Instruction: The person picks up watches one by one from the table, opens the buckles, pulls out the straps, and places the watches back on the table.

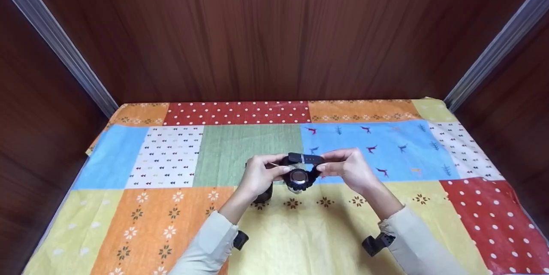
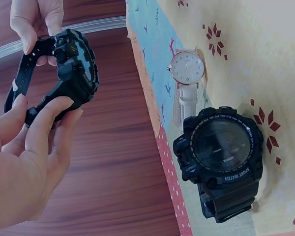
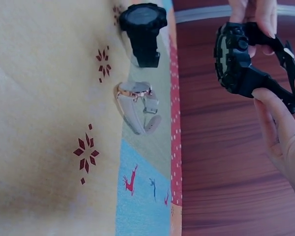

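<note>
Between both hands, raised above the table, is a black sport watch [image 1: 299,177] with a round face and a strap bent into a loop. My left hand [image 1: 259,176] grips the strap on one side of the case, fingers curled round it in the left wrist view. On the other side, my right hand [image 1: 354,170] pinches the strap between thumb and fingers. A second black sport watch [image 2: 221,147] stands on the cloth below the left hand. Beside it is a small watch [image 2: 187,69] with a white face, rose-gold rim and pale strap, mostly hidden in the head view.
A patchwork tablecloth [image 1: 253,146] with coloured, patterned squares covers the table. Brown wood-grain panels [image 1: 257,30] rise behind it and at both sides, with grey metal strips at the corners. Black camera bands [image 1: 377,244] are worn over the pale sleeves.
</note>
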The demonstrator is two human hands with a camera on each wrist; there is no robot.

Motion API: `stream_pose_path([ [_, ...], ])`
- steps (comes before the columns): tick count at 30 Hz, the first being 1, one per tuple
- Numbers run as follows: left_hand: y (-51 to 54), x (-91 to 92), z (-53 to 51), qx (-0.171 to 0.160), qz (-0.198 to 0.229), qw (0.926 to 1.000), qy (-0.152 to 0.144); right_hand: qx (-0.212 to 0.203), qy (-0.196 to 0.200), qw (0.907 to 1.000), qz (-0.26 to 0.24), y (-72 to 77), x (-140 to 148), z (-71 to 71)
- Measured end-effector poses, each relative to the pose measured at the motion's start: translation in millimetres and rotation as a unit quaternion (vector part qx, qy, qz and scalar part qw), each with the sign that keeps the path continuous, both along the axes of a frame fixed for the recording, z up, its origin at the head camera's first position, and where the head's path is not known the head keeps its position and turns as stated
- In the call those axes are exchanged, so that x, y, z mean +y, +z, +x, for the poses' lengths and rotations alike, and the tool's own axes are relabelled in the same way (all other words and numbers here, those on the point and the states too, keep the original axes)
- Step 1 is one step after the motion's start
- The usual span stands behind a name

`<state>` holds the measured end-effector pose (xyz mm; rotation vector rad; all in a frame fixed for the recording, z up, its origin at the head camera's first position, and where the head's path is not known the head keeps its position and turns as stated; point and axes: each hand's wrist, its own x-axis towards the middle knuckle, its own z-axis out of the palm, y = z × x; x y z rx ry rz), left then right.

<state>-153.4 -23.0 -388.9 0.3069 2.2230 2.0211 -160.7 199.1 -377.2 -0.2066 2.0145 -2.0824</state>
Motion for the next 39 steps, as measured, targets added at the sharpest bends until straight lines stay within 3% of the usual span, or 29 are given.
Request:
stream_pose_path([
  [14,-4.9,-2.7,0.3,-0.017,0.060,0.9980,-0.010,-0.010,0.001,0.9975,-0.071,-3.5,1.9,1.3],
  [30,-5.7,-3.9,0.1,-0.041,0.108,0.9932,-0.014,-0.015,-0.004,0.9958,-0.090,-2.9,3.1,2.3],
  [39,-7.0,-4.5,0.4,-0.042,0.111,0.9927,-0.018,-0.007,0.008,0.9938,-0.110,-4.2,4.8,2.6],
])
